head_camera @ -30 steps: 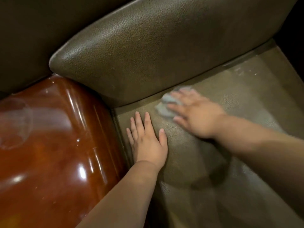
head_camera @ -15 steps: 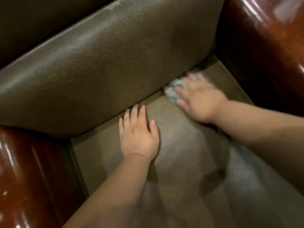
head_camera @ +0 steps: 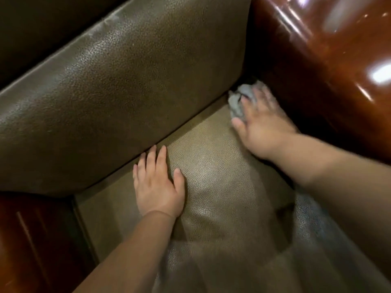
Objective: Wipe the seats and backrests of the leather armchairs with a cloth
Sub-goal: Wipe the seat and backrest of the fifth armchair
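Olive leather seat, 2 glossy wooden armrests; 2 hands: left hand flat on the seat, fingers straight; right hand, blurred, presses 1 grey cloth.

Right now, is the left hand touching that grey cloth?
Apart. The head view shows the left hand flat on the seat, with bare leather between it and the cloth under the right hand.

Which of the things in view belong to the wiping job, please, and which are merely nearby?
Part of the job:
- cloth under the right hand
- seat, where the left hand rests
- backrest

Merely nearby:
- glossy wooden armrest
- second wooden armrest
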`<state>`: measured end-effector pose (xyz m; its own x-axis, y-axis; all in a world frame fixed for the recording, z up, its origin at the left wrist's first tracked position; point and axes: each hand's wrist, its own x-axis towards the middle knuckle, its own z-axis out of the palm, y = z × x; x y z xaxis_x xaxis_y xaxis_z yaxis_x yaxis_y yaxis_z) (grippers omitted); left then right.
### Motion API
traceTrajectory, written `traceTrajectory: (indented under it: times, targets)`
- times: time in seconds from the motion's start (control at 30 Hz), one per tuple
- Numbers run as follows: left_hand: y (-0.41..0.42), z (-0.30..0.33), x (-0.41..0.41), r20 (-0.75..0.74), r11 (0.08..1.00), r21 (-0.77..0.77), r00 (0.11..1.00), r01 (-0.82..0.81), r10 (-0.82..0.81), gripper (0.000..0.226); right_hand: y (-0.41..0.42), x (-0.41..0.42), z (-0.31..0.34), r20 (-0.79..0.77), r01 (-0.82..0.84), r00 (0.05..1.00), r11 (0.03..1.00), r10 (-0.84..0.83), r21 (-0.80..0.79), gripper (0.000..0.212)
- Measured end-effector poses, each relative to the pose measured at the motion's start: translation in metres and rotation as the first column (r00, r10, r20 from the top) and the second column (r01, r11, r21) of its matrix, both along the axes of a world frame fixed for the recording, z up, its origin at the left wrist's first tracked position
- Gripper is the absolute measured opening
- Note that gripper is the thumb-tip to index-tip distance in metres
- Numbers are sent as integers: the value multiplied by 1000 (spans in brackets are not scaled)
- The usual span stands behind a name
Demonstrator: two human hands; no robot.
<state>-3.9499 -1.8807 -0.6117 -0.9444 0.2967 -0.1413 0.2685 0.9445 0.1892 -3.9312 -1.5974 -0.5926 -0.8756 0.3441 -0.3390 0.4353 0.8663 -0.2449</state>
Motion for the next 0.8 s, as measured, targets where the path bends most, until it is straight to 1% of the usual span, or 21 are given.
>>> traceTrajectory:
  times: [0.07, 0.13, 0.17, 0.23, 0.27, 0.3, 0.37, 0.4, 0.43, 0.47, 0.53, 0.63, 0.7, 0.73, 0.77, 0.8]
  targets:
    - [0, 1, 0, 4, 1000, 0, 1000, 3, -3, 70, -37, 38, 6, -56, -53, 997, 998, 51, -46, 84]
    - [0, 2, -1, 0, 1000, 2, 1000, 7, -7, 71, -71, 92, 21, -98, -173, 981, 982, 165, -79, 79]
    - [1, 2, -1, -7, 1000, 4, 1000, 8, -8, 71, -80, 115, 25, -95, -241, 968, 967, 234, -76, 76]
    - [0, -1, -1, -33, 1000, 8, 999, 16, -16, 71, -64, 129, 21, -117, -399, 914, 913, 388, -83, 70]
    - [0, -2, -1, -49, 1000, 13, 999, 17, -17, 70, -48, 121, 13, -157, -434, 893, 899, 421, -58, 68]
    - [-1, -4, -1, -60, 1000, 18, 998, 18, -16, 70, -31, 106, 4, -175, -407, 902, 913, 395, -39, 69]
    - [0, -6, 1, -66, 999, 26, 998, 25, -23, 70, 3, 68, -4, -121, -180, 977, 983, 174, -46, 79]
    - [0, -7, 0, -65, 999, 30, 998, 26, -24, 70, 13, 51, -5, -86, -60, 995, 997, 56, -50, 83]
    - [0, -6, -1, -62, 999, 33, 998, 25, -23, 70, 14, 43, -6, -61, 16, 998, 999, -19, -50, 84]
    - [0, -5, -1, -59, 999, 35, 998, 24, -22, 70, 7, 46, -5, -54, 48, 997, 998, -51, -51, 83]
    - [-1, -2, -1, -42, 999, 26, 999, 28, -27, 71, -26, 78, 5, -84, 26, 996, 998, -31, -56, 79]
    - [-1, 3, -1, -1, 999, 4, 999, 50, -50, 73, -73, 167, 20, -128, -142, 983, 987, 132, -72, 70]
    - [-1, 6, 0, 15, 999, 10, 999, 43, -43, 74, -64, 209, 22, -116, -286, 954, 955, 276, -80, 65]
    - [-1, 6, 0, 18, 999, 19, 999, 38, -38, 75, -48, 218, 19, -113, -302, 949, 952, 295, -49, 64]
    - [-2, 6, 0, 17, 999, 24, 999, 36, -37, 75, -31, 219, 14, -109, -238, 966, 971, 234, -24, 67]
    - [-2, 6, 0, 17, 999, 25, 999, 39, -39, 75, -15, 212, 10, -113, -91, 990, 996, 89, -7, 70]
